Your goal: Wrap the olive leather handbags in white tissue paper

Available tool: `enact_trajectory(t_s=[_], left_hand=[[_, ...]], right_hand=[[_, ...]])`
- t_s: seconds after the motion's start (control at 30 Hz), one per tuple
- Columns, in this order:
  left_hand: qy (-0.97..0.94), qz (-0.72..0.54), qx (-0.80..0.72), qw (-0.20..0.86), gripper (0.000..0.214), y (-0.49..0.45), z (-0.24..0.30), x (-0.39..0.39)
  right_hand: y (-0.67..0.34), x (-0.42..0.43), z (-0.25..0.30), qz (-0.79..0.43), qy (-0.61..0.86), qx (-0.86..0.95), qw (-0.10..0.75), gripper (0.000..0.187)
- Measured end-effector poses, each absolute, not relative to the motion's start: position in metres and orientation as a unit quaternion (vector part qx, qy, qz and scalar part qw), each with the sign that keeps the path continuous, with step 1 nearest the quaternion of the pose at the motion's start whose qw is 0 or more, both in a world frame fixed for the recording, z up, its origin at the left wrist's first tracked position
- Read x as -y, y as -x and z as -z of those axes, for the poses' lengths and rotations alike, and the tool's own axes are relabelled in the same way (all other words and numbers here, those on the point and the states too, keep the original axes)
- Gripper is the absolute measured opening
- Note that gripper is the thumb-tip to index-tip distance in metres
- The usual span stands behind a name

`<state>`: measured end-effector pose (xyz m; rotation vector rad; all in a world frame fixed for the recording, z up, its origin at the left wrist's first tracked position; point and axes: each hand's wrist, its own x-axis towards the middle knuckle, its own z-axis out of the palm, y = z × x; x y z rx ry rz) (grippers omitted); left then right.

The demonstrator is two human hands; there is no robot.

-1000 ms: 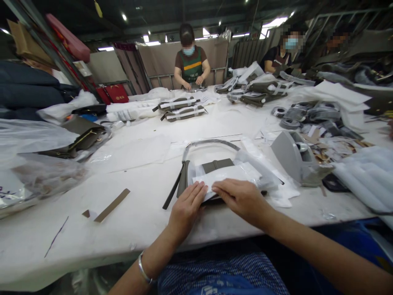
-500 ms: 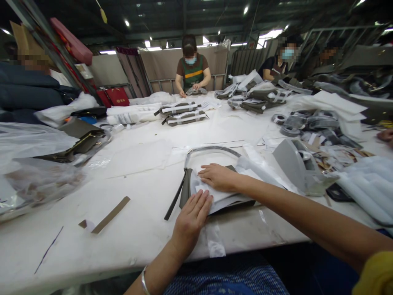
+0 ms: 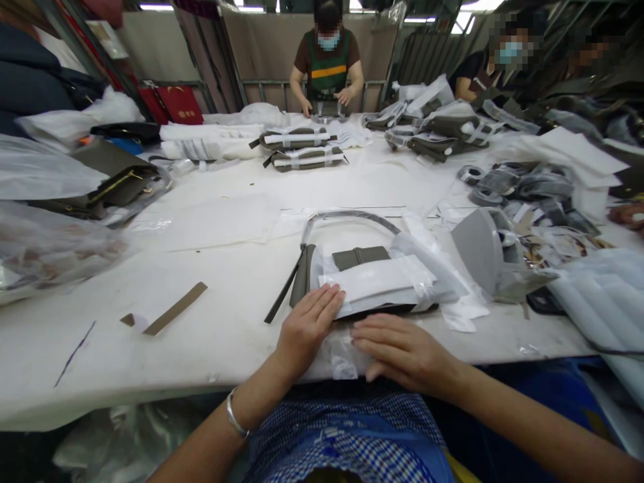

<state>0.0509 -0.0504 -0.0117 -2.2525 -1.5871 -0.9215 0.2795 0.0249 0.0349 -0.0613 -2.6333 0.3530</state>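
Head camera view, looking down over a white table (image 3: 216,268) in a workshop. At far left lay crumpled clear bags (image 3: 45,248), then a flat brown strip (image 3: 174,308) on bare tabletop.

Near the middle, the left hand (image 3: 306,325) rested palm down. Its fingers were straight and loosely together, gripping nothing, and their tips pressed on the near left corner of white paper (image 3: 382,282). That paper covered a flat olive purse (image 3: 361,257), which lay near the table's front edge with its curved strap (image 3: 352,216) arching behind it.

Just in front of the purse, a scrap of clear film (image 3: 342,352) hung at the table edge. The right hand (image 3: 402,349) lay beside it, flat and open, its fingers pointing left and touching the film, holding nothing.

Further right stood a grey tape dispenser (image 3: 477,251), then white rolls (image 3: 604,295). Across the table, other people worked over similar wrapped purses.

This looked like the smoothing-down stage of wrapping. A next move would probably call for the left palm to pin the paper while the right hand handled the film.
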Motion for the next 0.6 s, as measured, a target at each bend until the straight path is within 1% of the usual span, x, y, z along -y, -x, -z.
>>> enact_trajectory(t_s=[0.07, 0.1, 0.2, 0.33, 0.43, 0.6], left_hand=[[0.769, 0.320, 0.543, 0.108, 0.050, -0.051, 0.012, 0.051], [0.768, 0.322, 0.543, 0.105, 0.051, -0.051, 0.012, 0.051], [0.770, 0.323, 0.540, 0.108, 0.051, -0.052, 0.012, 0.051], [0.774, 0.312, 0.538, 0.118, 0.051, -0.051, 0.012, 0.050], [0.777, 0.304, 0.538, 0.121, 0.053, -0.050, 0.010, 0.049], [0.781, 0.291, 0.535, 0.137, 0.050, -0.050, 0.009, 0.048]], right_hand=[[-0.284, -0.011, -0.015, -0.119, 0.010, 0.971, 0.209, 0.050], [-0.283, -0.005, -0.006, -0.114, 0.012, 0.972, 0.203, 0.051], [-0.274, 0.004, 0.012, -0.112, 0.032, 0.964, 0.240, 0.044], [-0.261, 0.008, 0.017, -0.123, 0.043, 0.946, 0.296, 0.025], [-0.262, 0.014, 0.015, -0.126, 0.040, 0.938, 0.320, 0.027], [-0.275, 0.020, 0.009, -0.137, 0.035, 0.934, 0.329, 0.026]])
